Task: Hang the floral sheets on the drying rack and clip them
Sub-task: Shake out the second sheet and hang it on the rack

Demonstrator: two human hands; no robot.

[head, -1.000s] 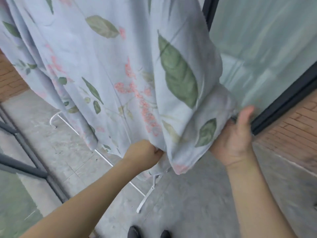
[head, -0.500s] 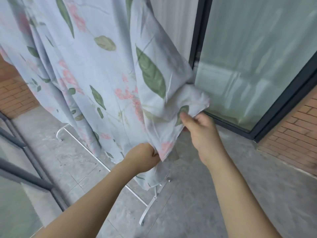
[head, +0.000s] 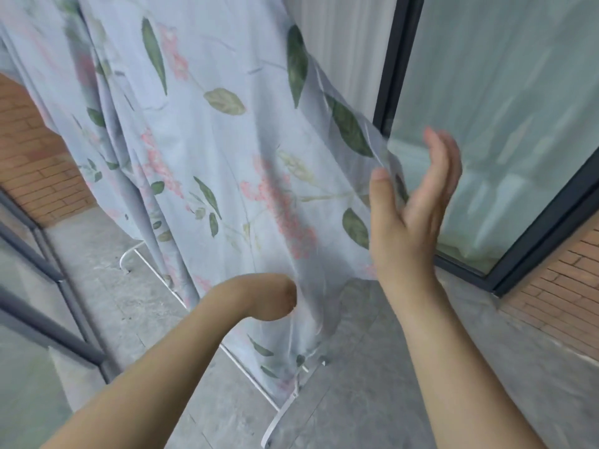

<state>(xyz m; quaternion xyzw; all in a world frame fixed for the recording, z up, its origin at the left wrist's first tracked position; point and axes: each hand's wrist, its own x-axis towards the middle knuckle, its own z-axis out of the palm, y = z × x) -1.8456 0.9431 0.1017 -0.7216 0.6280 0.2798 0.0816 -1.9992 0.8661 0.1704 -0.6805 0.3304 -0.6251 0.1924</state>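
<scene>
The right hand is rising upright with fingers straight and released, the side edge of the floral sheet lying between its thumb and fingers. The left hand is bending at the wrist into the cloth's lower part; its fingers are hidden in the folds, so their state cannot be told. The sheet is hanging in soft, thin folds, pale blue with green leaves and pink blossoms, over the drying rack, whose thin white foot is showing below the left fingers. Bare grey floor is lying beneath both hands, a dark-framed glass door beyond the right fingertips.
</scene>
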